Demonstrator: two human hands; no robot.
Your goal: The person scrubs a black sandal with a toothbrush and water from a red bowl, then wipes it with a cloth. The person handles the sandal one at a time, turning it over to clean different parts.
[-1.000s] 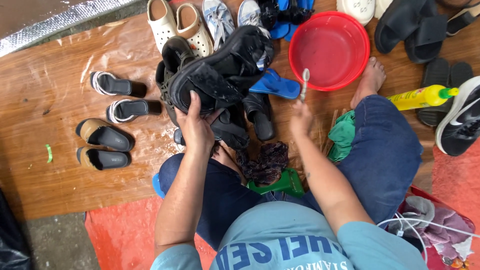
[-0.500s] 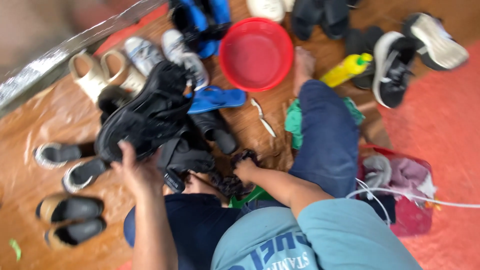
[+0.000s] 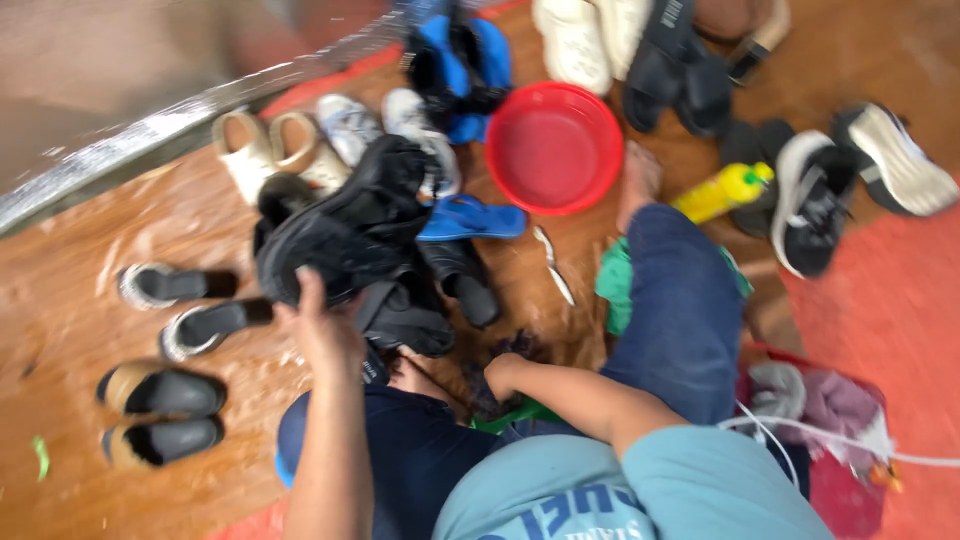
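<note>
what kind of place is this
Likely a floor-level spot for washing shoes: a wet wooden floor crowded with sandals and slippers, a red basin, and a yellow bottle beside the seated person.

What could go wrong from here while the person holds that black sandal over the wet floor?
1. The left hand grips only one edge of the black sandal, so it may slip and drop onto the other footwear.
2. The wooden floor looks wet; the bare foot beside the red basin might slide.
</note>
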